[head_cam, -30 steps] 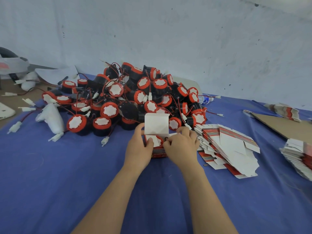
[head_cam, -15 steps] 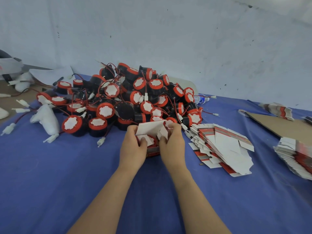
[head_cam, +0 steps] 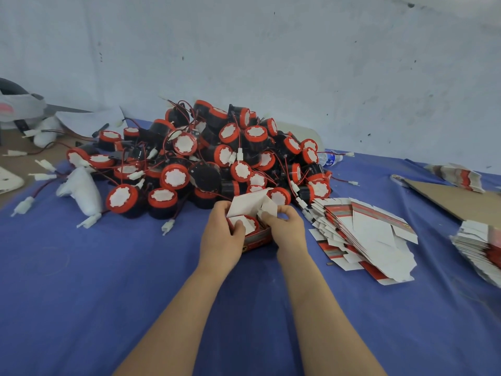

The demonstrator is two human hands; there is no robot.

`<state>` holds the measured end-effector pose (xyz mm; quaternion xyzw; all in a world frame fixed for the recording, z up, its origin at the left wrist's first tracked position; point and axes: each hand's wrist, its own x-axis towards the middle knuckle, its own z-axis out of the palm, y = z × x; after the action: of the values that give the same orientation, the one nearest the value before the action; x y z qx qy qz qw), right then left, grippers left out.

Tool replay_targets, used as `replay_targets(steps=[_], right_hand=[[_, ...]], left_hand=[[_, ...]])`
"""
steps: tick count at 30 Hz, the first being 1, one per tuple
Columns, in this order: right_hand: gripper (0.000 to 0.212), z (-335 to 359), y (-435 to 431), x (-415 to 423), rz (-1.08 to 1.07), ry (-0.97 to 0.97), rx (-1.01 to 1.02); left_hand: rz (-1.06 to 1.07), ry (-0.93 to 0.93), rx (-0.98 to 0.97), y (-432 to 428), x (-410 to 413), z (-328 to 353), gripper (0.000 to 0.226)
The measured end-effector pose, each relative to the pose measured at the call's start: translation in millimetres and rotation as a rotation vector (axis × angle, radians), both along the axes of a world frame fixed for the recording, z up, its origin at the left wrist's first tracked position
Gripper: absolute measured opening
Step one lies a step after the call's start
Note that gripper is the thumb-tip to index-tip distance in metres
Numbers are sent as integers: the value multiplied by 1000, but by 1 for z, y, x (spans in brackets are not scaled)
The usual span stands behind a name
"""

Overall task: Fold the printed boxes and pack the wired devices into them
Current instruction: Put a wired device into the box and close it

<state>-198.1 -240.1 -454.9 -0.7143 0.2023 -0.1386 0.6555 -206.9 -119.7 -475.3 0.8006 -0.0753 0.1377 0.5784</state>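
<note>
A small red printed box [head_cam: 258,239] stands on the blue cloth between my hands, with a red-and-white wired device [head_cam: 245,223] inside it. My left hand [head_cam: 221,234] grips the box's left side, thumb on a side flap. My right hand [head_cam: 286,226] pinches the right side flap, and the white lid flap [head_cam: 248,203] leans down over the opening. Behind the box lies a big pile of black and red wired devices [head_cam: 206,161]. A fanned stack of flat printed boxes [head_cam: 363,232] lies to the right.
More flat boxes are stacked at the right edge [head_cam: 482,253] and far right [head_cam: 458,176], beside a cardboard sheet [head_cam: 450,199]. A white foam piece [head_cam: 81,189] and loose white connectors lie on the left. A water bottle [head_cam: 329,158] pokes out behind the pile.
The lid flap stood upright a second ago and now leans down over the box. Both hands have shifted their fingers onto the side flaps.
</note>
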Motion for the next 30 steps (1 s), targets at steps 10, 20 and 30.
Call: replay_targets(steps=[10, 20, 30], right_hand=[[18, 0, 12, 19, -18, 87, -224], [30, -9, 0, 4, 142, -111, -491], [17, 5, -30, -23, 573, -20, -242]], left_hand=[[9, -17, 29, 1, 0, -1, 29], [72, -27, -38, -5, 1, -1, 36], [45, -19, -146, 3, 5, -1, 38]])
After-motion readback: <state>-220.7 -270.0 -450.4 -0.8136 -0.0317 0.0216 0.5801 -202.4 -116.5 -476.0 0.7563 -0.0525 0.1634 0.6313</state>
